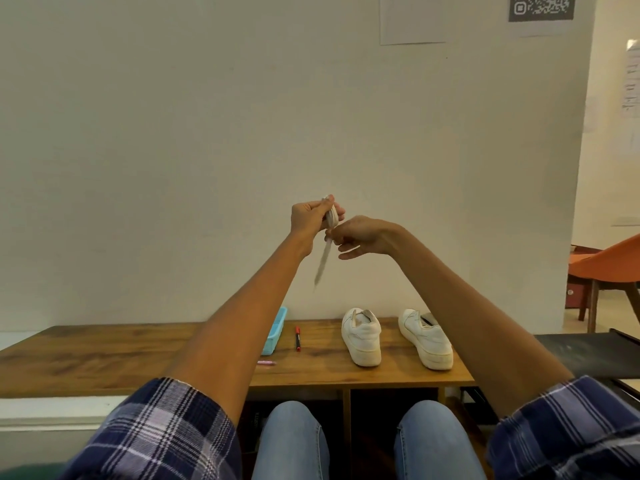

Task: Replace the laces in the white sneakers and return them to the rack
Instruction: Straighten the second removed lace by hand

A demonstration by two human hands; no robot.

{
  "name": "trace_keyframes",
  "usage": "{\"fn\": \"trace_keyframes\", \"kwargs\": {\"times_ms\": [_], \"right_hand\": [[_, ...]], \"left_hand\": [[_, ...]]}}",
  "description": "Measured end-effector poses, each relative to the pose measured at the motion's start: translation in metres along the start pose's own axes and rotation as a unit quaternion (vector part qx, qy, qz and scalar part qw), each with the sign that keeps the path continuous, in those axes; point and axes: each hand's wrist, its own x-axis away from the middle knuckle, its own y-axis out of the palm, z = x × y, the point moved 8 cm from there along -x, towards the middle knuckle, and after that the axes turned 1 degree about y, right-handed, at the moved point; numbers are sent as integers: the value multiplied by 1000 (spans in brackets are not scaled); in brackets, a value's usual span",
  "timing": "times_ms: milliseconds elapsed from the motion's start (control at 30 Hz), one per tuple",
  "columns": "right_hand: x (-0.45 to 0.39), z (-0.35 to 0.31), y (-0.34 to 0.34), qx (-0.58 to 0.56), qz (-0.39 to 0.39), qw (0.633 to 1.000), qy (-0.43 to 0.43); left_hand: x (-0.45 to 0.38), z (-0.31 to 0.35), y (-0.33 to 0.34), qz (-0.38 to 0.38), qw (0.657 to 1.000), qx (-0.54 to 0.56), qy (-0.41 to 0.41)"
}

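Two white sneakers stand side by side on the wooden table, heels toward me: the left sneaker and the right sneaker, neither with laces showing. Raised in front of the wall, my left hand grips a coiled white lace. One blurred end of it hangs down to the left. My right hand pinches the lace just below the coil, its lower fingers stretched out.
On the wooden table lie a light blue tray, a red marker and a small pink pen. A black surface adjoins the table on the right. An orange chair stands beyond it.
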Motion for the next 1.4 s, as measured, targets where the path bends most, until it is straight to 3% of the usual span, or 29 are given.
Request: {"fn": "trace_keyframes", "kwargs": {"times_ms": [233,467,767,900,1200,1400], "right_hand": [[8,-12,-17,-76,-20,997,6],[9,-24,-29,-38,61,997,-1],[2,-2,-38,-81,140,987,-19],[-3,13,-24,-81,101,991,-18],[-16,19,23,-250,-18,966,-54],[-43,51,49,-329,31,944,-14]], "left_hand": [[-4,-10,-15,-25,975,-213,63],[13,-34,4,-98,989,-107,-30],[16,-28,21,-156,984,-70,-52],[13,-24,19,-120,991,-16,-61],[11,-46,-16,-21,994,52,-97],[15,-79,-43,10,981,121,-149]]}}
